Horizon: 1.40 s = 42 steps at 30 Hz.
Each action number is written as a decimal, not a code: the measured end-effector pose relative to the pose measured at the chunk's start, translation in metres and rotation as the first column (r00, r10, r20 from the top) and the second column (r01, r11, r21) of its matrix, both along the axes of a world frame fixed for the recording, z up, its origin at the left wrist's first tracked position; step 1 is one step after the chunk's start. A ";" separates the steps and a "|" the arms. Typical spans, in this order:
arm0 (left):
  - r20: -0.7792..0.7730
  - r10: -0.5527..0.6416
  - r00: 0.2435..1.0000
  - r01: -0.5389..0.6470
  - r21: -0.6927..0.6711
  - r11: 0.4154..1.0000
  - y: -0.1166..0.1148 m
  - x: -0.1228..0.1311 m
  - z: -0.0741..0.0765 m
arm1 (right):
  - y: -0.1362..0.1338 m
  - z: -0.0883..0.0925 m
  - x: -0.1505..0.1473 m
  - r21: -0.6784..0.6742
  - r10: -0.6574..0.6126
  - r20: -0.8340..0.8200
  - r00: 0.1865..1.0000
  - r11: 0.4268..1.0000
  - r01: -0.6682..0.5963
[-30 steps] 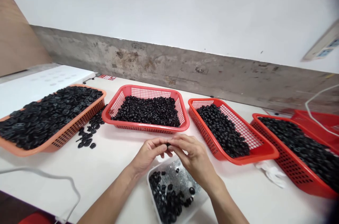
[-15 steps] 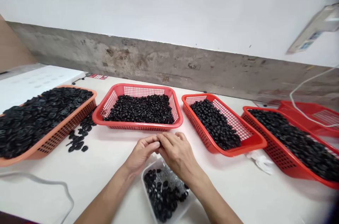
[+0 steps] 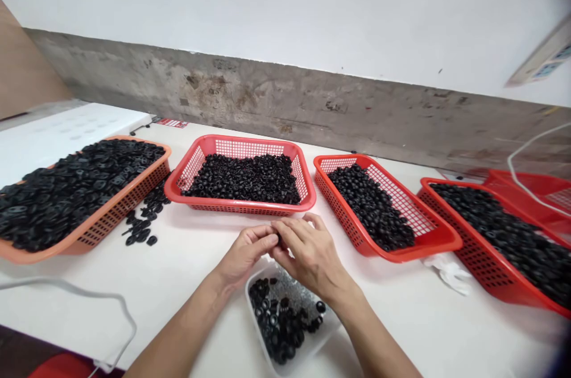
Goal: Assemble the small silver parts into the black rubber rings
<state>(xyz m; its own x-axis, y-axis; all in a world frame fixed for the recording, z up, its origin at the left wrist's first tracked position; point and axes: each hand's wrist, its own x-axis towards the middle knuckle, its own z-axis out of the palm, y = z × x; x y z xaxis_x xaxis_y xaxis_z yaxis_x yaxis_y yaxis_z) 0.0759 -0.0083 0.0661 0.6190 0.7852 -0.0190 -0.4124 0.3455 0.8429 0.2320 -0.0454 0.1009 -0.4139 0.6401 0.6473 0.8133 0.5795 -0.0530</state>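
Nearest the worker: clear tub (image 3: 312, 343), black parts and clear bits inside. Over its far edge, left hand (image 3: 244, 254) and right hand (image 3: 308, 254) meet, fingertips pinching one black piece (image 3: 279, 239) between them, mostly hidden from me. Beyond: pinkish basket (image 3: 241, 207), black pieces heaped; then wall (image 3: 312, 101).

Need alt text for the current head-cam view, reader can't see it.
A person's left hand and right hand hold a small black part between them near a translucent box of black pieces. Beyond, an orange basket and red baskets hold more on a white table.
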 end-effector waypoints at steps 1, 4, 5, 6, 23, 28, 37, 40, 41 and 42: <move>-0.008 0.000 1.000 0.000 0.013 1.000 0.000 0.000 -0.001 | 0.000 -0.001 0.000 0.003 0.004 0.006 1.000 1.000 -0.004; -0.059 -0.003 0.998 0.006 0.066 0.998 0.002 -0.001 -0.005 | 0.002 -0.004 0.002 0.022 0.028 0.044 0.999 0.999 -0.029; -0.081 -0.002 0.997 0.009 0.083 0.997 0.002 -0.001 -0.008 | 0.003 -0.006 0.002 0.033 0.036 0.063 0.997 0.999 -0.038; -0.102 0.001 0.995 0.008 0.096 0.995 0.003 -0.001 -0.010 | 0.004 -0.008 0.003 0.046 0.042 0.083 0.996 0.998 -0.046; 0.013 -0.054 0.998 0.053 0.065 0.996 -0.004 0.003 -0.006 | 0.004 -0.003 0.014 0.062 0.115 0.063 0.991 0.991 -0.119; 0.027 -0.036 0.999 0.036 0.003 0.999 -0.003 0.005 -0.004 | 0.006 -0.003 0.012 0.046 0.101 0.049 0.994 0.994 -0.104; 0.003 0.049 0.999 -0.049 -0.009 0.999 0.000 0.000 -0.006 | -0.002 0.007 0.017 -0.118 0.049 -0.025 0.998 0.992 -0.052; 0.017 0.033 0.999 -0.033 0.007 0.999 0.000 0.000 -0.008 | -0.001 0.003 0.013 -0.062 0.030 -0.001 1.000 0.998 -0.030; 0.020 0.027 0.999 -0.027 0.015 1.000 0.001 0.001 -0.008 | 0.000 0.000 0.011 -0.039 0.026 0.013 1.000 0.999 -0.026; 0.022 0.022 1.000 -0.022 0.021 1.000 0.001 0.001 -0.008 | 0.001 -0.002 0.009 -0.013 0.023 0.028 0.999 1.000 -0.023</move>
